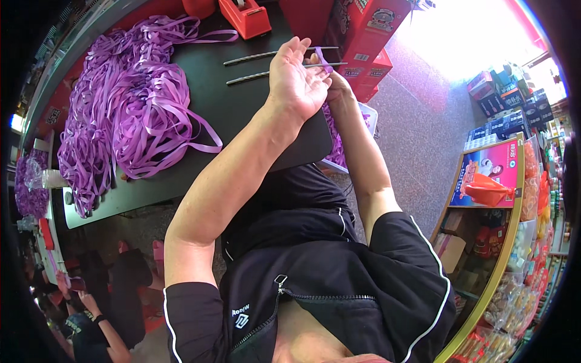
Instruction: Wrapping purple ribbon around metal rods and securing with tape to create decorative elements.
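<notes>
Two thin twisted metal rods (247, 57) stick out over the dark table, side by side. A short piece of purple ribbon (321, 56) loops round them near their right ends. My left hand (296, 75) lies across the rods with its palm showing and fingers stretched out, close to the ribbon. Just right of it, my right hand (339, 88) has its fingers closed at the ribbon's lower end; the left hand partly hides them. A big tangled heap of purple ribbon (151, 121) covers the table's left part.
The dark table (209, 72) carries a red tape dispenser (247, 18) at its far side. Red boxes (366, 36) stand behind my hands. Under the table corner is a white bin (370, 121) with purple ribbon. A display case (484, 175) stands right; another person (103, 320) sits lower left.
</notes>
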A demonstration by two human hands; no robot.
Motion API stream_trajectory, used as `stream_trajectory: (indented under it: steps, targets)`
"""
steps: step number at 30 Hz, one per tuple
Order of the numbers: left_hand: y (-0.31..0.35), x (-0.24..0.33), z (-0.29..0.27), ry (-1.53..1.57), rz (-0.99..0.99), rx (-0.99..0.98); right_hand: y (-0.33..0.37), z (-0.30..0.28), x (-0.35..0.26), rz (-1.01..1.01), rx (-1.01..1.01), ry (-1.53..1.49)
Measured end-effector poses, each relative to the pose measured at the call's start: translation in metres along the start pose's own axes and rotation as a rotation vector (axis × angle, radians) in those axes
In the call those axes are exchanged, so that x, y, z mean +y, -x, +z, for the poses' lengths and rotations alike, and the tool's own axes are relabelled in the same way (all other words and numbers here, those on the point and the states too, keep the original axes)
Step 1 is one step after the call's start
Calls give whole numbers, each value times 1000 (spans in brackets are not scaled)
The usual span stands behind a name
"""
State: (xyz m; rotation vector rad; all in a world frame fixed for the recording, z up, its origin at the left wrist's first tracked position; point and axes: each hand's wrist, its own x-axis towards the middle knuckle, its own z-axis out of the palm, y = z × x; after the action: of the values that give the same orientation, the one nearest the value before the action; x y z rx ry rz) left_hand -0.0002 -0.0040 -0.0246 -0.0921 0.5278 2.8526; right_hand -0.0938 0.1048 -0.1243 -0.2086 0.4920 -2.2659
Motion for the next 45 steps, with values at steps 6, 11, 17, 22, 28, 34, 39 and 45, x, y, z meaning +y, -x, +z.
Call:
stream_trajectory:
  steps: [6,11,17,22,28,34,39,45]
  targets:
    - [0,0,4,6,5,21,6,-3,-9,85,32,303]
    - [2,0,5,-4,5,39,45,7,-53,-374,750,1157]
    - [2,-1,4,14,8,-11,46,110,-43,-524,514,2086]
    - [-4,-2,-1,22,28,-1,24,143,-19,-261,621,2645]
    - [-1,-1,1,111,17,-23,17,150,-7,-164,652,2834]
    - [-2,-2,1,125,30,-26,17,159,-6,-41,625,2846]
    - [-3,-3,4,87,27,-6,16,163,-14,-60,668,2746]
    - [-4,-2,0,24,9,-15,8,161,-36,92,669,2595]
